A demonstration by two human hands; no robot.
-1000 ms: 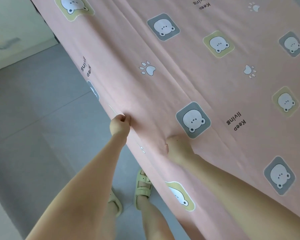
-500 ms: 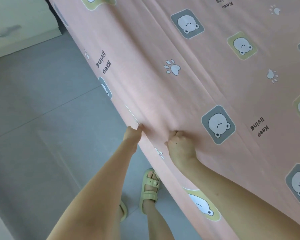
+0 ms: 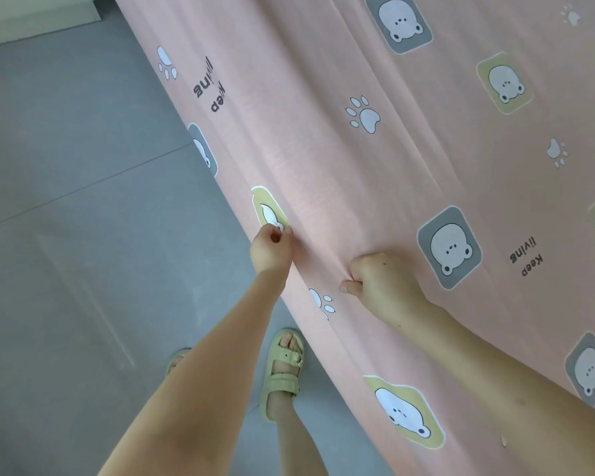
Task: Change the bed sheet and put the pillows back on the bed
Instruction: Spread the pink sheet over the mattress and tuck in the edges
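The pink bear-print sheet point(image 3: 375, 173) lies spread over the bed, its edge draping toward the grey floor point(image 3: 66, 235). My left hand point(image 3: 271, 249) pinches that hanging edge; my right hand point(image 3: 382, 280) bunches a fold on top, just beside. My curled fingertips are buried in cloth, the mattress apparently covered, the sheet's far side cut off.

Pale green sandals point(image 3: 281, 379) stand on grey floor tiles point(image 3: 66, 235) (a white ledge point(image 3: 31, 18) top left).

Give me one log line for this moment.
sheet: spread out, creased near hands | left hand: pinches sheet at its edge | right hand: grips a fold of sheet beside it
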